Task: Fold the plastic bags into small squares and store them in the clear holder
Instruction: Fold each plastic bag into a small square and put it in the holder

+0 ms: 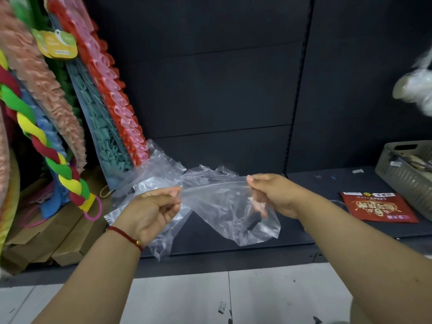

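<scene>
I hold a clear plastic bag (217, 202) up in front of me, above a dark shelf (327, 206). My left hand (149, 211) pinches one end of its top edge, with the fingers curled around the thin plastic. My right hand (273, 192) pinches the other end between the thumb and the first finger. The top edge is pulled fairly straight between my hands, and the rest of the bag hangs down loose and wrinkly. Some of my right fingers are behind the plastic, so they look pink and blurry. A small dark thing shows low down through the bag, and I cannot tell what it is. More crumpled clear plastic (161, 169) lies on the shelf behind my left hand, and it is hard to see where one piece ends and the next begins. I wear a red string bracelet (126, 235) on my left wrist. Bright foam twists and frilly strips (70, 113) lean at the left, cut off by the edge. A red packet (376, 206) lies flat on the shelf to the right, near a grey basket (406, 183) that is only partly in view. A pale blurry bundle (416, 87) hangs at the far right, too smeared to make out.
</scene>
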A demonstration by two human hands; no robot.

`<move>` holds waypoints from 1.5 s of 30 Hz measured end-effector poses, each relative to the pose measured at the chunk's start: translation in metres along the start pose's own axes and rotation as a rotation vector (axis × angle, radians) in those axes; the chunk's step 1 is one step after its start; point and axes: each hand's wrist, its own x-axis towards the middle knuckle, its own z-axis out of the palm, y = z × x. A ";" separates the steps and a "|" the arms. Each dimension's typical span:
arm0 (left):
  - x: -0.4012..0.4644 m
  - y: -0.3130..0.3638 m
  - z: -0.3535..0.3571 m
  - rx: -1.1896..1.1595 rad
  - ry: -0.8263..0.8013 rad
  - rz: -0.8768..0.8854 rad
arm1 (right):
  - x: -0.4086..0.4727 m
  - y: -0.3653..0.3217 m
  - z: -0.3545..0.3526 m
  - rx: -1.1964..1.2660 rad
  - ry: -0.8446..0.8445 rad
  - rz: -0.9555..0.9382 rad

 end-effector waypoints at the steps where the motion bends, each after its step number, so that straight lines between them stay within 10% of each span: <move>1: 0.002 0.001 -0.003 -0.031 0.017 -0.005 | 0.000 0.001 -0.001 0.070 0.007 0.033; 18: 0.019 0.006 -0.027 -0.554 0.176 -0.019 | 0.003 0.014 0.003 0.726 -0.349 -0.048; 29: 0.030 0.009 -0.045 -0.693 0.209 -0.125 | 0.002 -0.002 0.004 1.012 -0.036 -0.241; 35: 0.024 0.016 -0.055 -0.529 -0.070 -0.012 | 0.008 -0.001 0.000 0.696 0.374 -0.213; 45: 0.017 0.007 -0.035 0.530 0.360 0.541 | 0.008 -0.007 -0.011 0.364 0.662 -0.282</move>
